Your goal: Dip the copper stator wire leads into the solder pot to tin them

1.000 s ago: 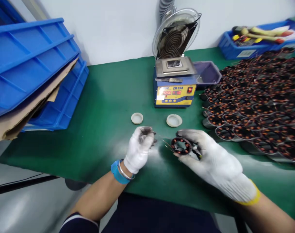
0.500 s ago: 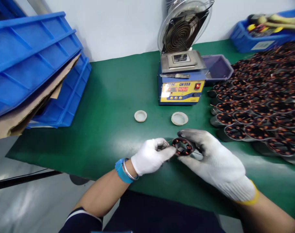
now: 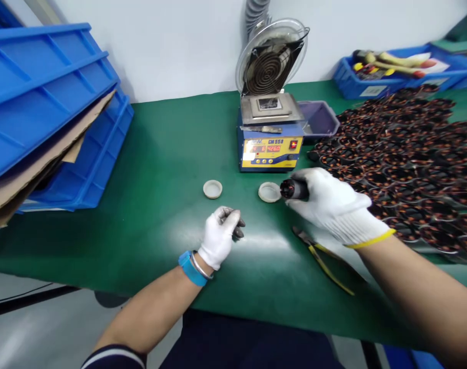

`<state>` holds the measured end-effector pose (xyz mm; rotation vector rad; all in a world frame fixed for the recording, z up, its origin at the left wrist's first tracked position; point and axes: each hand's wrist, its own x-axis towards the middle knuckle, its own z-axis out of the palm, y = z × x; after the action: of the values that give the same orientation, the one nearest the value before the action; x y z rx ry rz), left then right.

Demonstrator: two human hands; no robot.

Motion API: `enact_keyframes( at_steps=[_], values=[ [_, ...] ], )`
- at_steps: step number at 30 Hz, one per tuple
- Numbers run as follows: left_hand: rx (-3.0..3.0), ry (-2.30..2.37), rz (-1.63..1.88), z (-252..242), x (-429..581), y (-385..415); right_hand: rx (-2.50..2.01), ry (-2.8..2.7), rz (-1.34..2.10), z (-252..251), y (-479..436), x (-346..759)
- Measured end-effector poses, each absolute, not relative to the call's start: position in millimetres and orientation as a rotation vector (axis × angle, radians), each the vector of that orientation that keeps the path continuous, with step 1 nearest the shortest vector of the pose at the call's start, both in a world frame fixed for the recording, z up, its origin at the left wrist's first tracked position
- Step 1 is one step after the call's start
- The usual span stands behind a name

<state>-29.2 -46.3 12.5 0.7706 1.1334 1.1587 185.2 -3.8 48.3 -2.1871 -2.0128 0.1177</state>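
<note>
My right hand (image 3: 325, 202), in a white glove with dark fingertips, is closed around a motor stator (image 3: 295, 189), a short dark cylinder with copper windings at its open end. The stator is tipped on its side, with that end facing left beside a small pale dish (image 3: 270, 192). My left hand (image 3: 220, 233), gloved too, hovers over the green table (image 3: 160, 241) with curled fingers and thumb pressed against them; nothing shows in it. Cutting pliers (image 3: 321, 259) with yellow handles lie below my right hand.
A second pale dish (image 3: 212, 189) sits left of the first. Behind stands a blue-and-yellow solder pot (image 3: 270, 154), beside a purple tray (image 3: 333, 123). Many stators (image 3: 406, 169) fill the right side. A tool bin (image 3: 352, 84) and stacked blue crates (image 3: 110, 138) stand farther out.
My left hand has let go of the stator and drawn away to the left. My right hand has carried it up and forward, tipping it sideways. The pliers have come into sight.
</note>
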Motion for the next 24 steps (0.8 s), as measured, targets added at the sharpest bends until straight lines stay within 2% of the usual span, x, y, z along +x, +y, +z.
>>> enact_keyframes(
  at_steps=[8,18,24],
  values=[
    [0.841,1.134,1.105,8.3,-29.8,-40.0,-2.22,-2.367,0.188,62.2,20.3,183.0],
    [0.874,1.119,1.072,8.0,-30.1,-40.6,-2.141,-2.37,0.222,59.1,21.7,188.9],
    [0.873,1.119,1.052,7.3,-31.1,-40.5,-2.037,-2.309,-0.127,57.7,11.3,194.0]
  ],
)
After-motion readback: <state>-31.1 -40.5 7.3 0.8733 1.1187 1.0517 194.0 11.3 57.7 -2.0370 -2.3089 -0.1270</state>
